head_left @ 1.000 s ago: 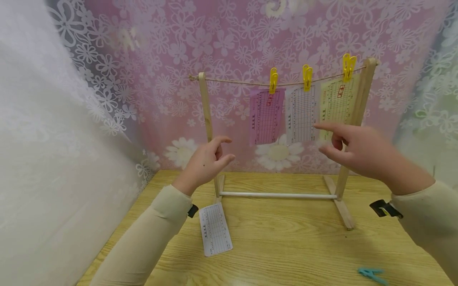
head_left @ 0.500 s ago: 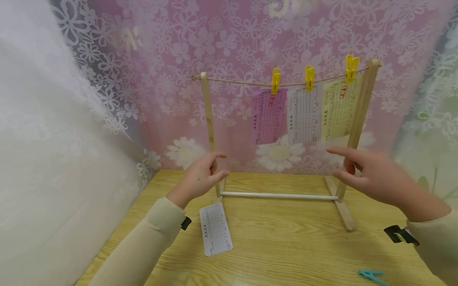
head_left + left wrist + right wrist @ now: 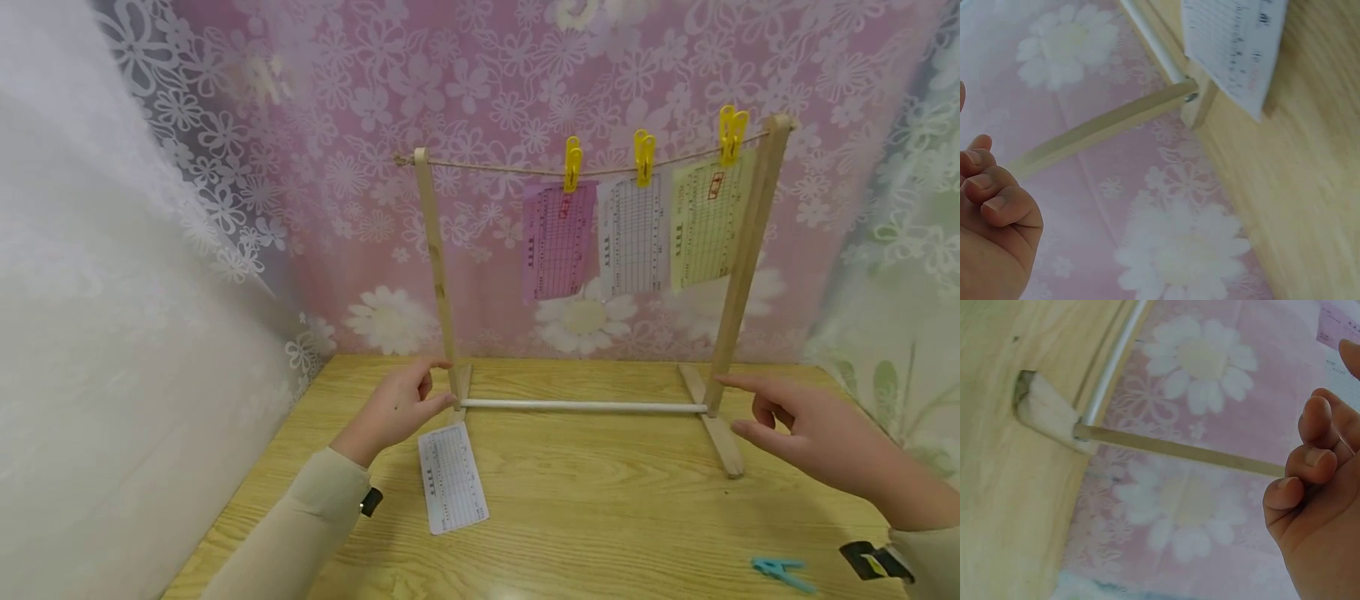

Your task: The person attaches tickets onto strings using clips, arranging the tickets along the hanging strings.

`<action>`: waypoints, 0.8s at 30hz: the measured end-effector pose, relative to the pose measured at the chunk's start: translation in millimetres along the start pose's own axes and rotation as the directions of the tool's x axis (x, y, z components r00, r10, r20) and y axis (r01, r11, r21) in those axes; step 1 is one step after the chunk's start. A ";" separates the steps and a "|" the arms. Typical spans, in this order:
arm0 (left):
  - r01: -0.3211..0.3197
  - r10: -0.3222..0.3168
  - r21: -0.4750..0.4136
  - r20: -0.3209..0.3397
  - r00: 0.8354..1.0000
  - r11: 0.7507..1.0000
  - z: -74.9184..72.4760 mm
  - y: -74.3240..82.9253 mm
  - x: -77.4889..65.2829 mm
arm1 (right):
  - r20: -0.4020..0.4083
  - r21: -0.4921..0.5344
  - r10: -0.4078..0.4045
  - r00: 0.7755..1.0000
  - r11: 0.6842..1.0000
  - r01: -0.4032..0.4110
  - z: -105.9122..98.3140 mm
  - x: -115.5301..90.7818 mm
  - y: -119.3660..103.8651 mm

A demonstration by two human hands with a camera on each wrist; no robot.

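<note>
My left hand (image 3: 392, 410) hovers by the foot of the rack's left post (image 3: 438, 283), holding nothing. Its thumb and index finger stand apart, while the other fingers curl loosely in the left wrist view. A white printed slip (image 3: 453, 479) lies on the table just below that hand. On the other side, my right hand (image 3: 802, 425) is beside the lower part of the right post (image 3: 746, 267), also holding nothing, with thumb and index apart. From the rack's string (image 3: 495, 169) hang a purple slip (image 3: 558, 242), a white slip (image 3: 633, 237) and a yellow slip (image 3: 708, 225), each under a yellow clothespin (image 3: 573, 165).
A teal clothespin (image 3: 780, 572) lies on the wooden table (image 3: 600, 517) near its front right. The rack's white crossbar (image 3: 585, 406) runs low between the two feet. Behind it hangs a pink floral curtain (image 3: 360, 208), with pale cloth (image 3: 135, 333) at the left.
Both hands have come down and apart, from in front of the hanging slips to beside the lower posts. The slips and clothespins stay in place.
</note>
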State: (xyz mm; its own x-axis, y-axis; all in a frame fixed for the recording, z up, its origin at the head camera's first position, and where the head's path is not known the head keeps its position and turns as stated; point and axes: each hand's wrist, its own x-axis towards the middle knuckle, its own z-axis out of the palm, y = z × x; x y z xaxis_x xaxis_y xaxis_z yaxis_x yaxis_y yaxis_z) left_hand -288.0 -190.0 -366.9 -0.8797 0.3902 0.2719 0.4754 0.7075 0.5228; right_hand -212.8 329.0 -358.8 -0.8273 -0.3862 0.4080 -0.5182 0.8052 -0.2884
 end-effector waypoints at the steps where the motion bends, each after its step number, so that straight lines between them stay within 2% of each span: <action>1: 0.012 -0.012 -0.003 0.008 1.000 1.000 1.1 -3.4 -1.7 | 0.007 0.011 0.007 1.000 1.000 -0.007 1.9 -3.8 2.2; 6: 0.047 -0.046 -0.012 0.044 0.998 0.999 5.9 -18.2 -9.4 | 0.034 0.049 0.026 0.999 0.998 -0.028 9.8 -21.9 13.0; 11: 0.109 -0.106 -0.030 0.090 0.990 0.994 12.8 -32.3 -14.6 | 0.067 0.076 0.053 0.996 0.995 -0.059 20.0 -37.3 22.3; 20: 0.205 -0.194 -0.049 0.177 0.965 0.978 21.4 -60.7 -17.8 | 0.122 0.114 0.071 0.990 0.990 -0.085 37.5 -59.4 33.6; 24: 0.238 -0.218 -0.053 0.248 0.944 0.970 24.1 -71.9 -18.1 | 0.176 0.125 0.094 0.980 0.985 -0.117 40.9 -67.7 40.9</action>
State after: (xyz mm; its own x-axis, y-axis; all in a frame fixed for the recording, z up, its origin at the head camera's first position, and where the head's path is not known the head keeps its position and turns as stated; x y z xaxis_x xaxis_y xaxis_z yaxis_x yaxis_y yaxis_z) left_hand -306.1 -233.7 -428.8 -0.9313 0.3596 -0.0575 0.2509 0.7480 0.6145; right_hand -186.8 369.7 -433.6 -0.8977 -0.3816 0.2205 -0.4406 0.7826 -0.4398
